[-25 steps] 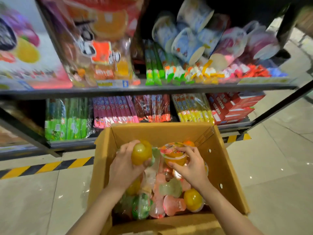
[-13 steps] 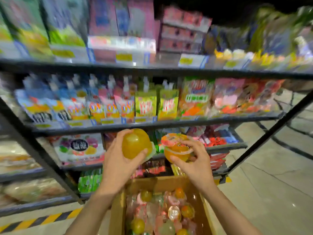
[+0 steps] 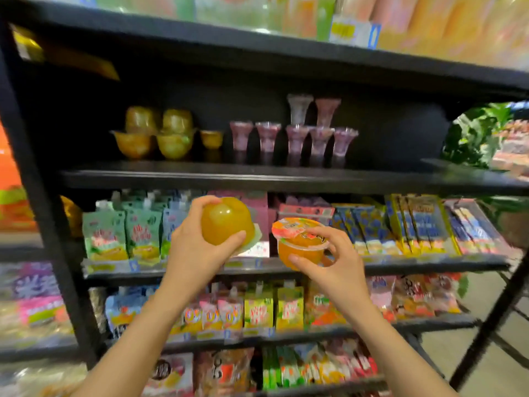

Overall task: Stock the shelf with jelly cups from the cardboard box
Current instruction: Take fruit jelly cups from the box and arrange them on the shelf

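jelly cups, a yellow one (image 3: 226,222) upside down in the left hand (image 3: 197,253) and an orange one (image 3: 300,245) pinched in the right hand (image 3: 329,262), sit below the dark shelf (image 3: 257,177) and might slip if bumped on its edge.

Whole view motion-blurred. Labels on pouches (image 3: 143,239) and boxes (image 3: 400,224) unreadable. Top shelf goods (image 3: 257,12) cut off by top edge, smeared. Lid print on orange jelly cup (image 3: 300,245) illegible. Cardboard box out of frame. Forearms cut at bottom edge.
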